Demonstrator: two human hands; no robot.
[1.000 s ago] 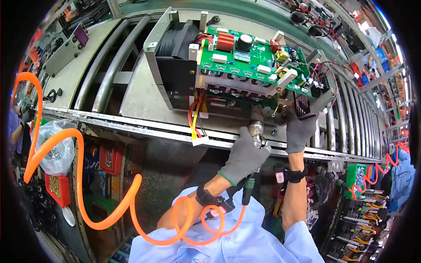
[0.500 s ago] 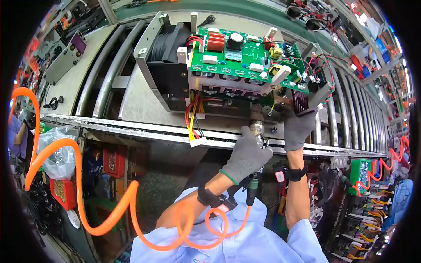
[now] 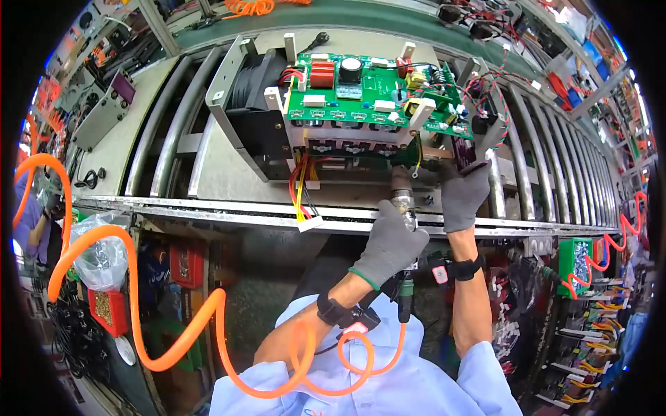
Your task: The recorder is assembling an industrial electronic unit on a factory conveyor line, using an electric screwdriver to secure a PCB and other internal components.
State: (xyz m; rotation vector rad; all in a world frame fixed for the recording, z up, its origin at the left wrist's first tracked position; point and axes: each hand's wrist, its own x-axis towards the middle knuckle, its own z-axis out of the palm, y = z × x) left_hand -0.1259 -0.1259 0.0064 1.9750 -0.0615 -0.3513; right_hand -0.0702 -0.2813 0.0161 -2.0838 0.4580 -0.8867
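An opened electrical unit with a green circuit board on top rests on the roller conveyor. My left hand, in a grey glove, is wrapped round a metal air screwdriver. Its tip points under the board's front edge, where the contact is hidden. An orange coiled hose runs from the tool's rear end. My right hand, also gloved, is closed at the unit's right end, beside a dark purple finned piece. Its fingertips are hidden. Red, yellow and black wires with a white connector hang at the front.
Metal rollers flank the unit, and a metal rail edges the conveyor. A red bin and plastic bag are at left, a green bin at right. Another metal panel stands at far left.
The view has shifted slightly, and the unit appears a little further left. Both hands keep their places, the left still round the air screwdriver, the right at the unit's right end.
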